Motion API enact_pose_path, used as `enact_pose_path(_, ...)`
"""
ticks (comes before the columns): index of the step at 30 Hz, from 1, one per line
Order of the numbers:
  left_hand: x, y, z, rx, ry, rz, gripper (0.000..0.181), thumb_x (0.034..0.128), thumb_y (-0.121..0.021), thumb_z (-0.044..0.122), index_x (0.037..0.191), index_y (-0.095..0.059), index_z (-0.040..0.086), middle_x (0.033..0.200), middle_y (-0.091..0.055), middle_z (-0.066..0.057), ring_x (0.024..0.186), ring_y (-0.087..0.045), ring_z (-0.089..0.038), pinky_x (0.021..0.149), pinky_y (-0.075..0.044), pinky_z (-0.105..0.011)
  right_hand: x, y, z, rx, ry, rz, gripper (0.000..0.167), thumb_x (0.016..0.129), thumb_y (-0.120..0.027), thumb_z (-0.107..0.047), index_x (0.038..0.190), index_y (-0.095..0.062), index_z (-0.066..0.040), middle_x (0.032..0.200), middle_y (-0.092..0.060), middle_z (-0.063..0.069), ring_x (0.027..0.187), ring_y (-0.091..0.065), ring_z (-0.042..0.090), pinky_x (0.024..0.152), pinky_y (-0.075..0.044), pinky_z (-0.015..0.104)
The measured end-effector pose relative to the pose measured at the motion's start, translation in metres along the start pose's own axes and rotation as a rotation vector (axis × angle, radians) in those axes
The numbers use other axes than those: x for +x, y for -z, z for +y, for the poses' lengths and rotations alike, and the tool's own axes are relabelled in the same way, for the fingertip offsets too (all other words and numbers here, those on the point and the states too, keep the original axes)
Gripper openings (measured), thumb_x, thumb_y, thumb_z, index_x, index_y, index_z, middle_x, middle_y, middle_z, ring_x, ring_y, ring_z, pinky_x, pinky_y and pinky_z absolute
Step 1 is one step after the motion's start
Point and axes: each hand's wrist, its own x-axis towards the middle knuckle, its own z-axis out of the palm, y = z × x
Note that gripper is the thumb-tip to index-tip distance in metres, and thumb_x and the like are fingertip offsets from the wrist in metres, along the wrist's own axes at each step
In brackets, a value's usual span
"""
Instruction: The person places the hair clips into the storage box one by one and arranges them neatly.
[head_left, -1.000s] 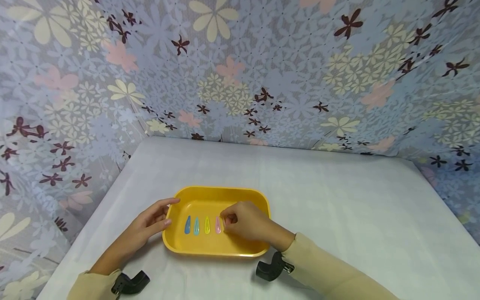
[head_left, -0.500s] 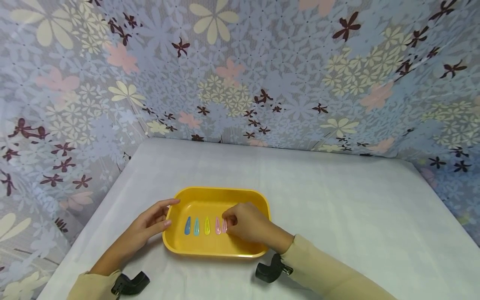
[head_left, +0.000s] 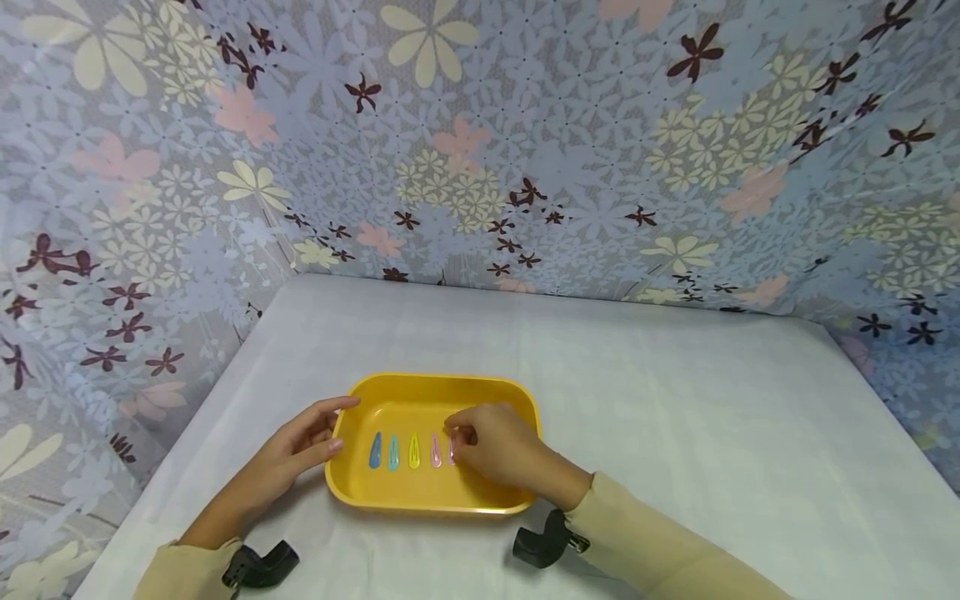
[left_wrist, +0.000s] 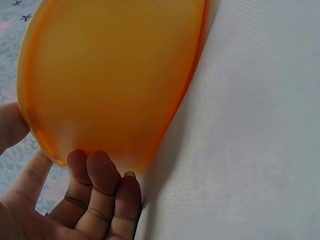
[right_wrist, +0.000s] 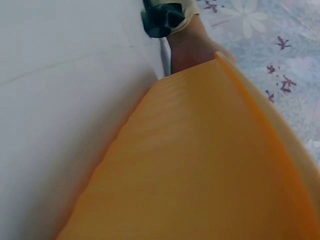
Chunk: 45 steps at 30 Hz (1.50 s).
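A yellow plastic tray (head_left: 397, 498) holds a row of snap hair clips in the head view: a blue clip (head_left: 375, 451), a turquoise clip (head_left: 393, 453), a yellow clip (head_left: 414, 452) and a pink clip (head_left: 436, 451). Beside them stands a second pink hair clip (head_left: 452, 450), partly covered by my right hand (head_left: 495, 443), whose thumb and index finger pinch it. My left hand (head_left: 288, 454) holds the tray's left end, its thumb and index finger at the rim. In the left wrist view, curled fingers (left_wrist: 100, 180) rest against the tray's outer wall (left_wrist: 110, 75).
The tray stands on a white cloth-covered table (head_left: 675, 417). Floral fabric (head_left: 480, 150) hangs behind and at the sides. Dark mounts (head_left: 542, 542) are strapped at both wrists. The right wrist view is mostly filled by the tray's outside wall (right_wrist: 165, 165).
The second pink clip has come into view beside the first, then shifted slightly right with my right hand's fingers. My left hand and the tray have stayed put.
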Motion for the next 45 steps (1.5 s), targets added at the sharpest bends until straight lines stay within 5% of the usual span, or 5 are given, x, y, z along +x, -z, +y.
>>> enact_pose_path(8, -0.001, 0.000, -0.002, -0.015, 0.019, -0.003, 0.048, 0.1033, -0.056, 0.003, 0.150, -0.045, 0.003, 0.111, -0.051, -0.023, 0.088, -0.059, -0.017, 0.076, -0.054, -0.025, -0.012, 0.026, -0.005, 0.272, -0.025, 0.076, 0.030, 0.093, -0.072, -0.007, 0.123, -0.073, -0.002, 0.082, -0.068, -0.007, 0.080, -0.066, 0.009, 0.073, -0.055, 0.027)
enact_pose_path(22, 0.001, -0.002, 0.005, -0.013, 0.006, -0.012, 0.048, 0.1037, -0.055, 0.003, 0.150, -0.045, 0.003, 0.113, -0.051, -0.024, 0.090, -0.061, -0.018, 0.078, -0.055, -0.026, -0.073, 0.101, 0.024, 0.302, -0.166, 0.277, 0.030, 0.096, -0.074, -0.022, 0.125, -0.072, -0.016, 0.095, -0.070, 0.003, 0.081, -0.069, 0.027, 0.074, -0.058, 0.033)
enact_pose_path(29, 0.000, 0.000, 0.003, 0.006, 0.004, 0.003, 0.047, 0.1031, -0.056, 0.002, 0.149, -0.046, 0.004, 0.110, -0.049, -0.022, 0.086, -0.057, -0.017, 0.075, -0.053, -0.024, -0.097, 0.090, 0.054, 0.324, -0.266, 0.271, 0.031, 0.096, -0.074, -0.026, 0.124, -0.073, -0.013, 0.093, -0.070, 0.008, 0.080, -0.068, 0.023, 0.072, -0.055, 0.031)
enact_pose_path(37, 0.000, 0.001, -0.001, 0.009, 0.020, 0.010, 0.048, 0.1033, -0.056, 0.004, 0.150, -0.046, 0.005, 0.111, -0.049, -0.022, 0.087, -0.057, -0.017, 0.075, -0.053, -0.024, -0.103, 0.055, 0.077, 0.113, -0.321, 0.339, 0.021, 0.093, -0.076, -0.018, 0.112, -0.078, -0.009, 0.079, -0.070, -0.005, 0.063, -0.063, 0.009, 0.056, -0.049, 0.025)
enact_pose_path(45, 0.000, 0.000, 0.001, 0.026, 0.009, 0.014, 0.046, 0.1034, -0.056, 0.004, 0.149, -0.047, 0.005, 0.107, -0.047, -0.020, 0.083, -0.051, -0.018, 0.070, -0.049, -0.028, -0.104, 0.038, 0.084, 0.057, -0.315, 0.286, 0.023, 0.086, -0.083, -0.023, 0.107, -0.077, -0.014, 0.069, -0.061, -0.012, 0.065, -0.057, 0.006, 0.063, -0.047, 0.023)
